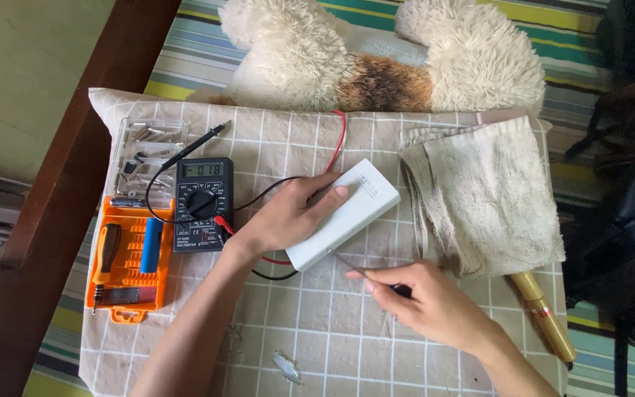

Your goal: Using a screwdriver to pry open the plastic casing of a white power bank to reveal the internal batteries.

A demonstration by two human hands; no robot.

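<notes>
The grip of the right hand is pinched shut on a thin metal tool, thumb and forefinger closed around its dark handle; the slim shaft points up and left, its tip at the near long edge of the white box. The left hand lies flat on that box, fingers spread and pressing down on its smooth top, not curled around anything.

The box is a smooth, hard white slab with rounded corners, lying near the middle of the checked cloth, a soft beige fabric with white grid lines. Its long axis runs from lower left to upper right.

Left of the hands sits a black multimeter with a round dial and grey display, red and black leads curling from it under the left wrist. Beside it is an orange plastic tool tray. To the right lies a coarse, worn towel over a wooden handle. Farthest off rests a shaggy cream fur piece.
</notes>
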